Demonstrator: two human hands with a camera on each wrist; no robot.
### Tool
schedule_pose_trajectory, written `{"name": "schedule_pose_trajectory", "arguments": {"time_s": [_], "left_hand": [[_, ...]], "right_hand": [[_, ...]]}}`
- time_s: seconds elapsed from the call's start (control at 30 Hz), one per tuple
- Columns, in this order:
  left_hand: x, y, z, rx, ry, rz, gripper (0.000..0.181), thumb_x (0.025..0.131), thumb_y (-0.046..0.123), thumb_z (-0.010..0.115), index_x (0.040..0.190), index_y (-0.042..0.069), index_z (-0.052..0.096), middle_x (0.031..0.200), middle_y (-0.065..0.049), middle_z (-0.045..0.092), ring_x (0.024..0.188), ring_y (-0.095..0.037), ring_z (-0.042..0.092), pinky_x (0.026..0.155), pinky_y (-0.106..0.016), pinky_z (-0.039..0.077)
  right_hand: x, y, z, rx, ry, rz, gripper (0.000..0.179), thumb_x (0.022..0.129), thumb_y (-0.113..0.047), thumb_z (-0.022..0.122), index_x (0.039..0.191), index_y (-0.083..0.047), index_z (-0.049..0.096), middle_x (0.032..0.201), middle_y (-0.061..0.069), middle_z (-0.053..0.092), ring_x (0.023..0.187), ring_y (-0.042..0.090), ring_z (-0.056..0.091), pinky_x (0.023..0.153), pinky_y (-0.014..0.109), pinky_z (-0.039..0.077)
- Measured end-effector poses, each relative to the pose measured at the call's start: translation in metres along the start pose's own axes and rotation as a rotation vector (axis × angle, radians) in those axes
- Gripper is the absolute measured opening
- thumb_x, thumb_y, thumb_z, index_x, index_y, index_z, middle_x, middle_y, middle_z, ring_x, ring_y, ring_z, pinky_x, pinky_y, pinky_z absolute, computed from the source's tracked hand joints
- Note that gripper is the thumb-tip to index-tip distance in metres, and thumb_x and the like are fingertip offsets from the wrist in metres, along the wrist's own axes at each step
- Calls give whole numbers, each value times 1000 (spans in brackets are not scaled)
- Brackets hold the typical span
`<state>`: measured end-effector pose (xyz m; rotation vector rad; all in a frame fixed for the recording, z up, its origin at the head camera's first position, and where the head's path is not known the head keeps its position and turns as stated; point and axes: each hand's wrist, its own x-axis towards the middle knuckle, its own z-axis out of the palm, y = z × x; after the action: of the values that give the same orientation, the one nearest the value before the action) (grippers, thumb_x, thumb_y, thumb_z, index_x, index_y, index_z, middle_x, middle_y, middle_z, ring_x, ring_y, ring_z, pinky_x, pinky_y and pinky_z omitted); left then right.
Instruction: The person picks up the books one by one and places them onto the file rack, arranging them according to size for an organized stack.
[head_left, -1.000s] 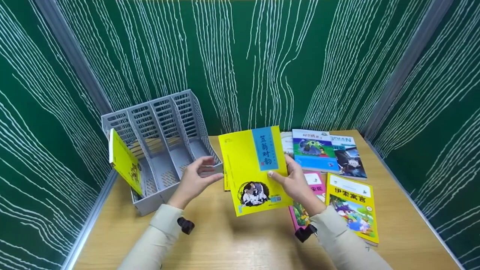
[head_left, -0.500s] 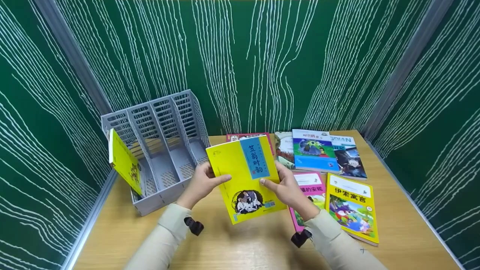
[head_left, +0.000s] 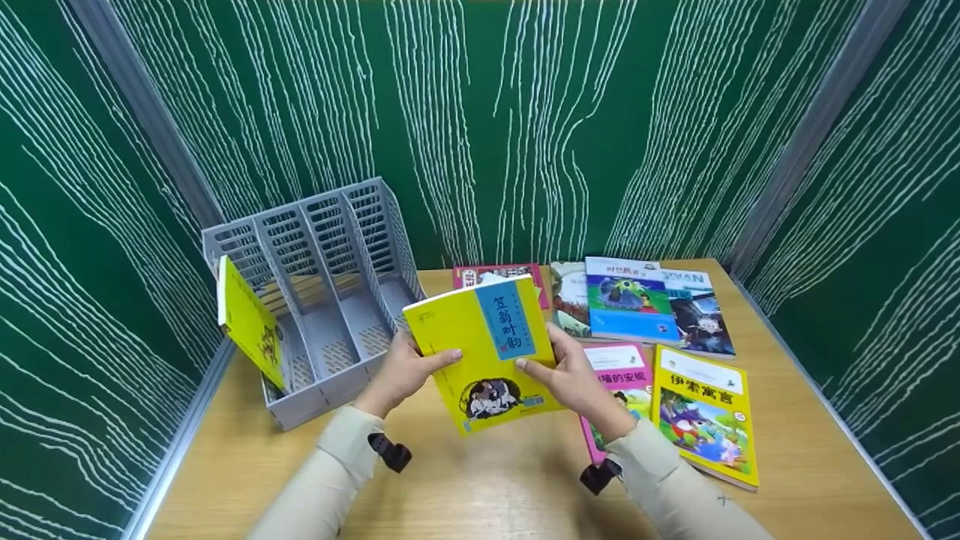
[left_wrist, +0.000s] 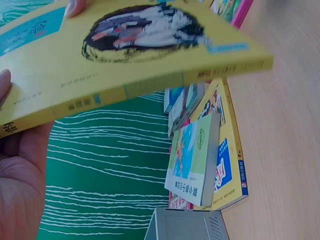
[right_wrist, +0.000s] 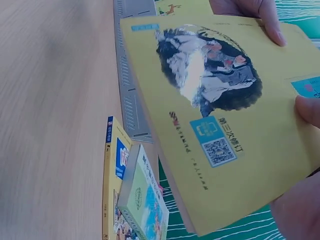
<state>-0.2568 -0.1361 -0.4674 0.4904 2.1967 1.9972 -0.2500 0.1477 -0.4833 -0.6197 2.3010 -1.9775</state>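
Observation:
A yellow paperback book with a blue title strip is held up over the table, its cover facing the head camera. My left hand grips its left edge, thumb on the cover and fingers behind. On the opposite edge my right hand grips it the same way. The spine shows in the left wrist view; the right wrist view shows the cover's picture and QR code. Beneath it, a green-and-white book lies on another yellow book, both mostly hidden from the head camera.
A grey divided file rack stands at left, a yellow book leaning in its leftmost compartment. On the right lie a pink book, a yellow storybook and a blue-and-white book over others. A red book lies at the back.
My left hand, apart from the yellow book a second ago, has taken hold of its left edge. The book has moved left and its top now tips so the page edge shows.

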Motion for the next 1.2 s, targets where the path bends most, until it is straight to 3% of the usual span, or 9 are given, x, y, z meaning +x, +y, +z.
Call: {"name": "schedule_pose_trajectory", "arguments": {"time_s": [0.3, 0.53, 0.63, 0.93, 1.2], "left_hand": [[-5, 2, -6, 40, 14, 70, 47, 101, 22, 80, 142, 5, 65, 132, -16, 78, 109, -32, 81, 97, -47, 65], [-9, 8, -22, 56, 97, 74, 39, 101, 19, 79, 135, 3, 70, 127, -16, 80, 107, -31, 82, 93, -42, 67], [-13, 10, -32, 59, 146, 80, 36, 102, 16, 78, 134, 2, 70, 126, -17, 80, 106, -31, 82, 91, -40, 67], [-24, 19, -60, 84, 315, 76, 29, 103, 14, 76, 130, 4, 72, 121, -15, 82, 100, -26, 83, 85, -33, 68], [-37, 31, -85, 168, 487, 65, 35, 103, 25, 78, 134, 10, 72, 124, -11, 82, 99, -18, 83, 85, -27, 66]], "right_hand": [[4, 2, -1, 30, -27, -3, 52, 98, -11, 80, 146, -7, 60, 135, 13, 77, 116, 33, 78, 99, 45, 65], [7, 9, -9, 5, 50, 55, 66, 96, -11, 84, 155, -6, 53, 149, 15, 67, 138, 35, 65, 120, 50, 51], [8, 13, -17, -15, 91, 79, 68, 96, -11, 84, 155, -6, 52, 150, 16, 66, 142, 37, 61, 125, 51, 46], [10, 18, -40, -116, 167, 40, 62, 97, -4, 80, 153, 0, 53, 149, 21, 65, 141, 40, 61, 123, 54, 47], [5, 23, -59, -135, 207, 105, 60, 101, -8, 77, 155, -1, 53, 152, 21, 62, 143, 41, 59, 124, 56, 45]]}}
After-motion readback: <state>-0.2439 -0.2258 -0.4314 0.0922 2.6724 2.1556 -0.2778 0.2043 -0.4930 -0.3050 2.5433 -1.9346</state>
